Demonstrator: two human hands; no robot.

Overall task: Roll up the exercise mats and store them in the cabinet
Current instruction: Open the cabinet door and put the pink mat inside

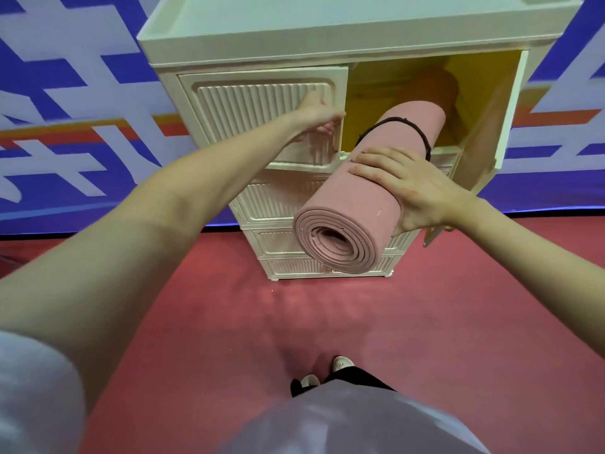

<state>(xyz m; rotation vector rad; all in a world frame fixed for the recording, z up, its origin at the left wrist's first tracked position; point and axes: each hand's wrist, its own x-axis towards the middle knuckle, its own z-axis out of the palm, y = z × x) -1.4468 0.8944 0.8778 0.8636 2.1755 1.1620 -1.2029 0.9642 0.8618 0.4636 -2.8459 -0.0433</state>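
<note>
1. Gripping the rolled pink foam exercise mat (353, 204) with the right hand (409, 188), fingers spread over the top of the roll and thumb curling underneath at the 5 o'clock side.
2. Curling the left hand (319, 113) round the inner edge of the ribbed cream left door (262, 116), fingertips tucked behind the panel.
3. Pointing the mat's far end toward 1 o'clock, into the open yellow-lined upper compartment (471, 80) of the cream plastic cabinet (327, 34); spiral near end sticking out toward the viewer at 7 o'clock.
4. Binding the roll near its far end with a thin dark elastic band (422, 132).
5. Lying deeper in the same compartment, a second, orange-toned roll (432, 83), blurred.
6. Hanging open at 3 o'clock of the mat, the cream right door (484, 139).
7. Standing on red carpeted floor (425, 322), cabinet backed by a blue-and-white patterned wall banner (72, 93); white shoes (342, 363) showing at 6 o'clock.
</note>
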